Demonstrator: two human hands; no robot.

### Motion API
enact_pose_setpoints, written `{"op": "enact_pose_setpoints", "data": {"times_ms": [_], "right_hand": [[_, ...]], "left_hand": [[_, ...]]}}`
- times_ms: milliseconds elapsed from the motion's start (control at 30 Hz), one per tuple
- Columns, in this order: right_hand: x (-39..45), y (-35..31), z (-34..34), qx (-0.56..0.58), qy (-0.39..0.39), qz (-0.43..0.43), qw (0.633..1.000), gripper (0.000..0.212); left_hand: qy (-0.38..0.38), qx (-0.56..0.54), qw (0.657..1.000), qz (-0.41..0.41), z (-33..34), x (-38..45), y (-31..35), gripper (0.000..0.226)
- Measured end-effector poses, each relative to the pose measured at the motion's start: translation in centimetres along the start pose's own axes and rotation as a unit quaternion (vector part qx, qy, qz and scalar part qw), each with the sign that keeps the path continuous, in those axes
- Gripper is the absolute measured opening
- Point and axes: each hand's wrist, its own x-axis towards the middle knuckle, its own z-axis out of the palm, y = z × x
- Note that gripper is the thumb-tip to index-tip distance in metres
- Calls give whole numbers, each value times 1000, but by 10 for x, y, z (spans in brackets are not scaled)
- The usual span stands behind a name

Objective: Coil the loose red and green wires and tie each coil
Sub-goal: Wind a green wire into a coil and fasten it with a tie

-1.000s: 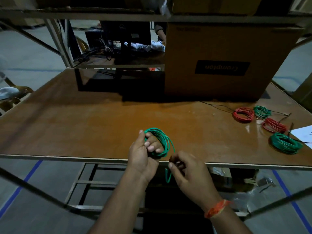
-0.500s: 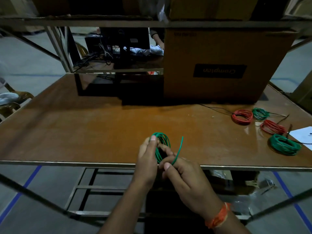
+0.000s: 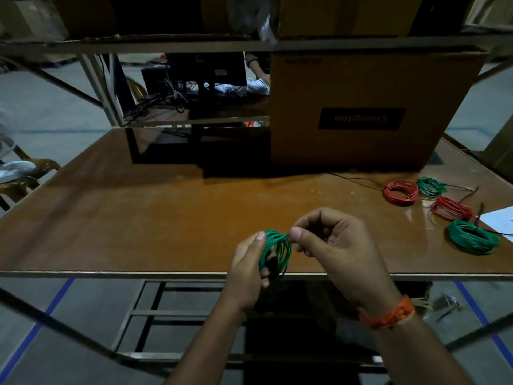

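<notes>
A green wire coil [image 3: 276, 250] stands on edge above the table's front edge. My left hand [image 3: 247, 269] grips it from the left, thumb over its top. At the coil's upper right side my right hand [image 3: 333, 245] pinches the wire between thumb and fingers. The loose wire end is hidden. Finished coils lie at the right of the brown table [image 3: 138, 218]: a red coil [image 3: 401, 192], a green coil [image 3: 431, 187], a second red coil [image 3: 452, 208] and a larger green coil [image 3: 473, 237].
A big cardboard box [image 3: 369, 112] stands at the back of the table. A white sheet of paper [image 3: 499, 222] lies at the right edge. Thin black ties [image 3: 469, 194] lie by the coils. A shelf beam [image 3: 249, 45] runs overhead.
The free green end that stuck up half a second ago has been drawn into the coil. My right hand has risen from below the coil to its upper right side.
</notes>
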Motion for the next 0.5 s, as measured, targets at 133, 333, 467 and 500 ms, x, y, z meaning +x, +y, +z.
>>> {"op": "enact_pose_setpoints", "data": {"times_ms": [133, 333, 467, 500], "right_hand": [[6, 8, -3, -117, 5, -26, 993, 13], [27, 29, -26, -200, 10, -57, 978, 10], [46, 46, -48, -217, 39, -66, 973, 12], [52, 49, -54, -202, 46, -56, 977, 12]], "left_hand": [[-60, -82, 994, -28, -1, 8, -1, 41], [-135, -78, 988, -24, 15, 28, 4, 36], [-146, -108, 982, -59, 38, 48, 3, 35], [-153, -116, 979, -69, 45, 54, 4, 34]]}}
